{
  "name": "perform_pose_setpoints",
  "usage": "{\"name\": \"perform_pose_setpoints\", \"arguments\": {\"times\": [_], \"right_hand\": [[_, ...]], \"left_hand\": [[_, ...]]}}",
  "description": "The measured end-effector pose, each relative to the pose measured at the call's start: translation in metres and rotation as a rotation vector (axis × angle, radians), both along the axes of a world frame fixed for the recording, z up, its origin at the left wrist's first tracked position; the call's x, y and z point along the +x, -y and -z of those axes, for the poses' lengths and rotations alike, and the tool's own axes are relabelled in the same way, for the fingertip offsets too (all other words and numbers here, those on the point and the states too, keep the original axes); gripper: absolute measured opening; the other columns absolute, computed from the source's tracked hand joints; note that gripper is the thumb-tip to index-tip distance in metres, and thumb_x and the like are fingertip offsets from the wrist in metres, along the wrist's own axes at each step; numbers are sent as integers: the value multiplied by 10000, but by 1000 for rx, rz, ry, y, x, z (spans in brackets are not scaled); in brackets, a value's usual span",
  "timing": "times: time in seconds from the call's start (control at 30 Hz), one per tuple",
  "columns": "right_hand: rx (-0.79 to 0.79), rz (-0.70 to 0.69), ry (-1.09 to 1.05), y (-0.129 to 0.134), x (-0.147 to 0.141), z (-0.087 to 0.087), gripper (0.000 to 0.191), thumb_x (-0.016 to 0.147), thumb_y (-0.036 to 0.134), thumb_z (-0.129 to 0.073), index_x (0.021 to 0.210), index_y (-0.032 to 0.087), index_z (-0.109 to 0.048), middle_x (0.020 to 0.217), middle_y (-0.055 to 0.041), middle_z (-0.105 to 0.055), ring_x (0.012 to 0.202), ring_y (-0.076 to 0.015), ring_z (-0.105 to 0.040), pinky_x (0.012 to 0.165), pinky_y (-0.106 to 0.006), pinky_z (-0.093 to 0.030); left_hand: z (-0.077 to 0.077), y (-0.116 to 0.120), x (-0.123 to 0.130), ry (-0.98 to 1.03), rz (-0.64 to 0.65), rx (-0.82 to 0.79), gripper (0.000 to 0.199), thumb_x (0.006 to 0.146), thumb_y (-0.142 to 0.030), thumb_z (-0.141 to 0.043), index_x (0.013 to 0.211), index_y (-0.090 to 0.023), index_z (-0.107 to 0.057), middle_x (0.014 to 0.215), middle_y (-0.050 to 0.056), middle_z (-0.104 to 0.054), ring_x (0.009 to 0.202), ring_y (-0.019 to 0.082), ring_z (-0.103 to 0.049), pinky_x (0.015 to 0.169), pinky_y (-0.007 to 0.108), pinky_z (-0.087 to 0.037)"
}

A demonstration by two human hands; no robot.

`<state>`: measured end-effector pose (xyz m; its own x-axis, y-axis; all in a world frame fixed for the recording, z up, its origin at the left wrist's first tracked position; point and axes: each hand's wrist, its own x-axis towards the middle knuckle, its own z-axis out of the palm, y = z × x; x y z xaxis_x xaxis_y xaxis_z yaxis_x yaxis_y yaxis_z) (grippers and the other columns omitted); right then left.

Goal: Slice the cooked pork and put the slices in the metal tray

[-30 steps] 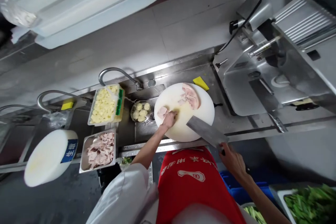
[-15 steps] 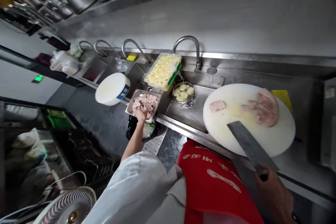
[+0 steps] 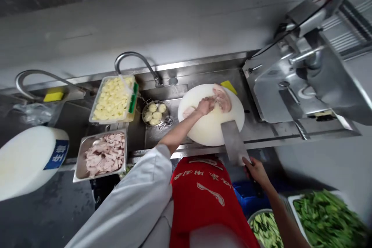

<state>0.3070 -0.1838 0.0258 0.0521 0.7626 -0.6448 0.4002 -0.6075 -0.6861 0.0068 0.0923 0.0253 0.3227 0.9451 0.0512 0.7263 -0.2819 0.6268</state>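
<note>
Left hand (image 3: 205, 106) reaching over round cutting board (image 3: 203, 133), fingers bending down at pale meat slab (image 3: 224, 99) lying on board's far-right part; grasp indiscernible. Right hand (image 3: 256, 171), nearer body, gripping cleaver (image 3: 234, 142) by handle.

Meat slab (image 3: 224, 100): raw, pale pink, curved, lying flat near far right rim of round white board (image 3: 205, 131); left end ragged, partly hidden under fingers. Smaller pale piece (image 3: 188, 111) flat near board's left rim, well apart from slab. Cleaver (image 3: 234, 143): broad grey rectangular blade, front end over board's near right rim, blade slanting; contact with board unclear.
</note>
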Motion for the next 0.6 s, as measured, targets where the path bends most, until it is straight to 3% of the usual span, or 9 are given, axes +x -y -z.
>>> {"name": "perform_pose_setpoints", "arguments": {"times": [0.1, 0.17, 0.23, 0.3, 0.43, 0.53, 0.6], "right_hand": [[18, 62, -33, 8, -6, 13, 507, 738, 743, -525, 736, 242, -448, 503, 44, -533, 397, -147, -505, 399, -284, -421], [24, 100, -42, 11, -9, 20, 506, 736, 741, -529, 724, 244, -436, 484, 48, -522, 367, -136, -477, 370, -271, -385], [14, 119, -61, 13, -11, 27, 504, 738, 738, -536, 718, 248, -423, 454, 55, -505, 342, -128, -453, 353, -260, -355], [8, 129, -85, 14, -14, 35, 512, 747, 749, -525, 718, 250, -414, 429, 58, -489, 335, -129, -451, 355, -254, -349], [13, 154, -119, 11, -29, 49, 555, 745, 791, -508, 723, 244, -417, 428, 52, -482, 350, -125, -455, 367, -245, -344], [16, 150, -163, 0, -43, 51, 561, 749, 791, -519, 730, 240, -414, 440, 59, -477, 353, -107, -434, 369, -233, -335], [14, 135, -200, -8, -50, 48, 549, 767, 774, -522, 737, 237, -416, 450, 62, -474, 357, -98, -424, 368, -225, -327]], "left_hand": [[15, -15, 15, -51, 46, -4, 180, 770, -14, -589, 915, -66, -683, 1033, 139, -667, 923, 178, -585, 890, 314, -455], [21, -2, 14, -81, 75, -7, 157, 765, 1, -573, 858, -70, -677, 955, 120, -659, 904, 176, -587, 897, 317, -465], [28, 30, 12, -90, 69, -13, 138, 769, -30, -603, 870, -87, -678, 934, 109, -640, 893, 186, -594, 895, 338, -492], [33, 76, 11, -59, 13, -18, 162, 798, -97, -633, 950, -124, -683, 975, 106, -623, 942, 204, -604, 922, 368, -513], [39, 164, 6, -53, -78, -48, 372, 923, -315, -573, 1262, -165, -586, 1223, 157, -565, 1133, 234, -581, 1000, 406, -501], [37, 191, -11, -107, -44, 5, 529, 1002, -388, -397, 1488, -185, -355, 1482, 172, -422, 1401, 255, -400, 1138, 457, -376], [33, 189, -26, -182, 136, 17, 623, 1010, -423, -348, 1559, -172, -195, 1593, 161, -280, 1507, 270, -214, 1199, 492, -265]]}}
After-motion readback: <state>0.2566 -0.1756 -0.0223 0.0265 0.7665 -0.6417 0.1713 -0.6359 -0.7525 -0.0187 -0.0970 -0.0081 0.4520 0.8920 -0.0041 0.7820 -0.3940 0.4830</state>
